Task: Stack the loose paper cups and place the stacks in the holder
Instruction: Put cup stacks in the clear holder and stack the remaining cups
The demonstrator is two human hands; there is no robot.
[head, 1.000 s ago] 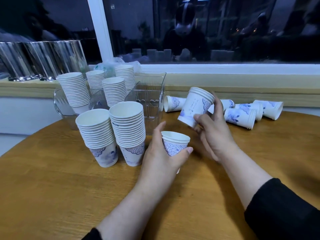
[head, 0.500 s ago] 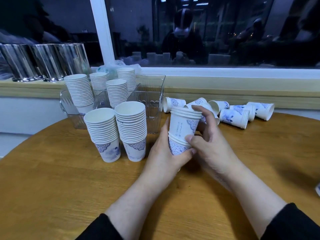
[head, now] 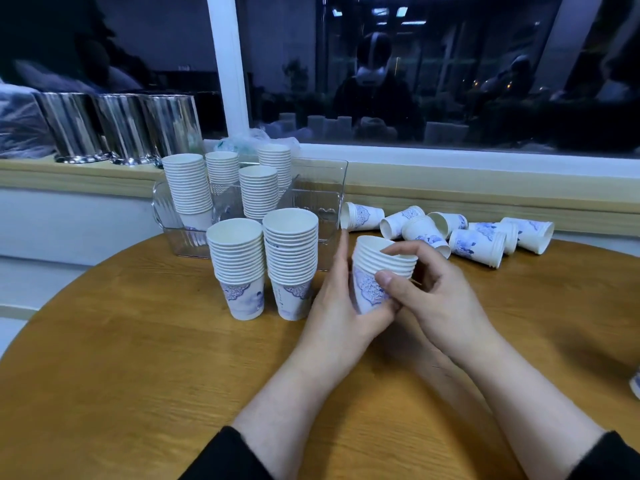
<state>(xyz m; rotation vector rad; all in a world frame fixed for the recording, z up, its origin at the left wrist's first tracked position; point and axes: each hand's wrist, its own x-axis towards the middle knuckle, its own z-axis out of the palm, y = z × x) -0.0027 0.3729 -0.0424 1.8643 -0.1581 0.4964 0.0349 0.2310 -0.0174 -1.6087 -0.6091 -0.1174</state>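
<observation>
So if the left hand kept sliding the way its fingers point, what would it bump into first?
Probably the clear holder. The left hand, gripping the small stack of cups, points its fingers up and away toward the holder's near wall, though depth is hard to judge.

left hand (head: pixel 341 306) and right hand (head: pixel 429 299) gripping short cup stack (head: pixel 372 275) above wooden table (head: pixel 121 375), two tall stacks (head: pixel 265 265) beside clear holder (head: pixel 322 199), loose cups (head: pixel 478 237) lying behind

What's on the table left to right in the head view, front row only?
Shorter cup stack → taller cup stack → left hand → small held stack → right hand → loose cups lying on their sides.
</observation>
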